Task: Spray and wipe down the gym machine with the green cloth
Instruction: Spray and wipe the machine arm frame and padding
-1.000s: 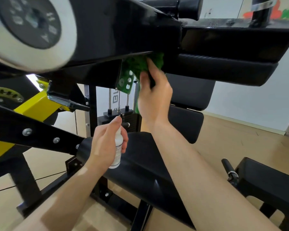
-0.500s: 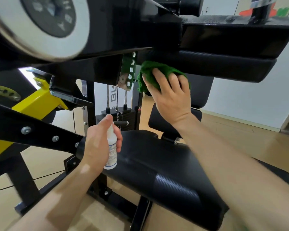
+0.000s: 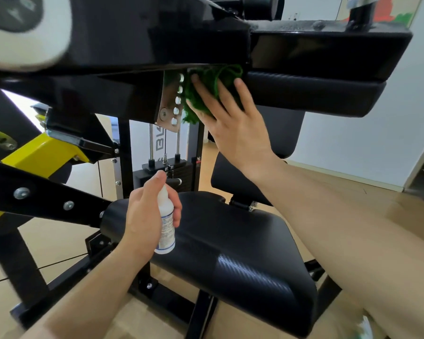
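Note:
The black gym machine fills the view, with an upper pad [image 3: 316, 94] under a black frame beam and a seat pad [image 3: 230, 241] below. My right hand [image 3: 233, 128] presses the green cloth [image 3: 211, 79] with straight, spread fingers against the left end of the upper pad, beside a steel plate with holes [image 3: 171, 104]. My left hand [image 3: 147, 216] grips a small white spray bottle [image 3: 167, 228] upright in front of the seat pad, forefinger on its top.
A white-rimmed weight plate [image 3: 34, 33] hangs at the top left. A yellow bracket [image 3: 44, 155] and a black bolted arm [image 3: 47, 199] cross the left side. The weight stack [image 3: 167, 167] stands behind. Wooden floor and a white wall lie to the right.
My right hand has slid the cloth back left and up along the upper pad's end, next to the steel plate. My left hand with the bottle has barely moved.

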